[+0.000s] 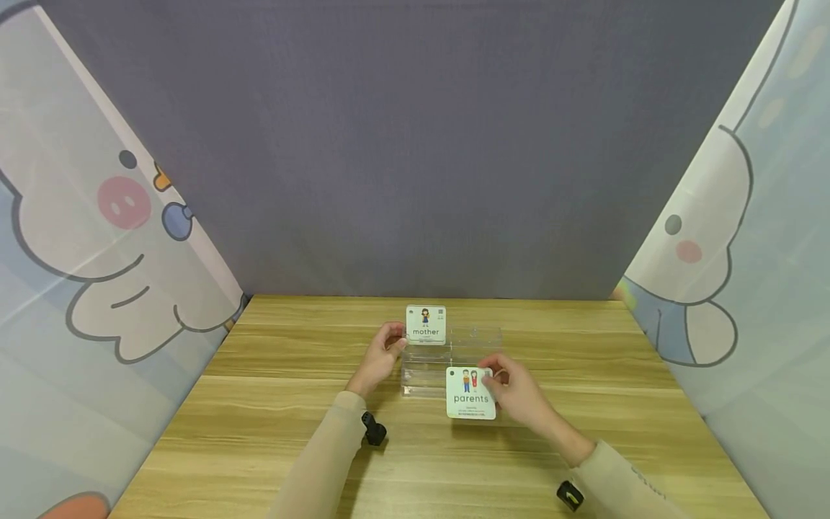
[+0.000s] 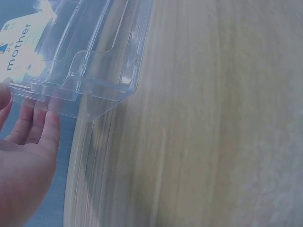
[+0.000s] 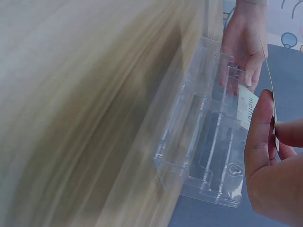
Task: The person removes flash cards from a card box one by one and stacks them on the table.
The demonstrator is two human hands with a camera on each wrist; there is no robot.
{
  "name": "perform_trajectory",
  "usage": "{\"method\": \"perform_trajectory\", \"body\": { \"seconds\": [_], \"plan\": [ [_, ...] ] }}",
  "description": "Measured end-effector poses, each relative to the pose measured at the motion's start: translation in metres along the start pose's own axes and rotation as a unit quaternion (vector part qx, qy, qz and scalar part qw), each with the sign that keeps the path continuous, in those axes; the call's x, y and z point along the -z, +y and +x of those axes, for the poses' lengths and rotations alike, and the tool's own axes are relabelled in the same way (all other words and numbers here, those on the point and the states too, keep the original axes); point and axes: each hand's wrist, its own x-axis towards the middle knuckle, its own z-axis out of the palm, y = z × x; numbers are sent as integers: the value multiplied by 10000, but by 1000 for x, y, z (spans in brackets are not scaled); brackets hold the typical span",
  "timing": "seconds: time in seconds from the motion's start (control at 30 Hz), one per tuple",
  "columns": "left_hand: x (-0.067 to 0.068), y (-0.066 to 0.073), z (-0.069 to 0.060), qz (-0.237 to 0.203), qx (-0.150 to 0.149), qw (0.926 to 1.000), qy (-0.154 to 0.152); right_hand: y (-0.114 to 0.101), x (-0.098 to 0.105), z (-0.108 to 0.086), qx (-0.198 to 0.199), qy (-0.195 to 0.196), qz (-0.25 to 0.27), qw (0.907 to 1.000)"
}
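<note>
A clear tiered holder (image 1: 424, 378) stands on the table, with the "mother" card (image 1: 426, 325) upright in its back left slot. My left hand (image 1: 381, 358) is at the holder's left side, fingers behind its edge and thumb near the card's lower corner; in the left wrist view the hand (image 2: 29, 156) touches the clear plastic (image 2: 102, 90). My right hand (image 1: 519, 393) pinches the "parents" card (image 1: 470, 393) by its right edge, in front of the holder's right half. Edge-on, that card (image 3: 269, 71) shows between thumb and fingers of the right hand (image 3: 272, 165).
The wooden table (image 1: 285, 360) reaches back to a grey curtain (image 1: 415, 158). Printed cartoon curtains hang at the left (image 1: 65, 238) and right (image 1: 765, 238). Black devices are on the left wrist (image 1: 374, 429) and right wrist (image 1: 570, 496).
</note>
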Motion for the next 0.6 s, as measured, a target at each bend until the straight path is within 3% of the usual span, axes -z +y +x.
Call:
{"method": "perform_trajectory", "body": {
  "seconds": [0.17,0.37,0.6],
  "plan": [
    [1,-2,-1,56,-345,9994,-32,3,-2,-3,6,-123,83,9999],
    [-1,5,0,-30,116,9999,15,8,-2,-6,46,-213,187,9996],
    [-1,2,1,-16,269,9996,53,12,-4,-9,-119,-267,18,9996]
  ]
}}
